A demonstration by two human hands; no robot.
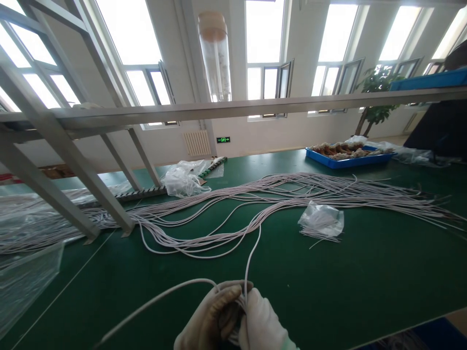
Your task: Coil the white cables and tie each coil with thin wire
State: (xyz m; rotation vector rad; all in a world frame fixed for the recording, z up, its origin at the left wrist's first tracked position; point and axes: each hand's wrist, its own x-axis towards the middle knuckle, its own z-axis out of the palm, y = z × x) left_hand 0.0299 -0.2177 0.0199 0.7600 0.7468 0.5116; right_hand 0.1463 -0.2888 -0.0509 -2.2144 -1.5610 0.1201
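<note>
My left hand (206,318), in a whitish glove with brownish fingers, is curled around a white cable (248,265) at the near edge of the bench. Pressed close beside it, my right hand (264,323), also gloved, grips the same cable or a coil of it; the fingers hide the exact hold. One length runs up from between the hands toward the cable bundle (204,240). Another cable length (156,297) arcs out to the left, its end blurred. Beyond my hands, the long bundle of white cables stretches across the green bench (365,282).
A clear plastic bag (323,218) rests on short cable pieces at right. Behind stands a blue tray (343,163) of brownish parts. A metal rack frame (73,175) rises at left, its shelf (255,108) carrying a clear bottle (217,63). Crumpled plastic (184,180) lies by the rack.
</note>
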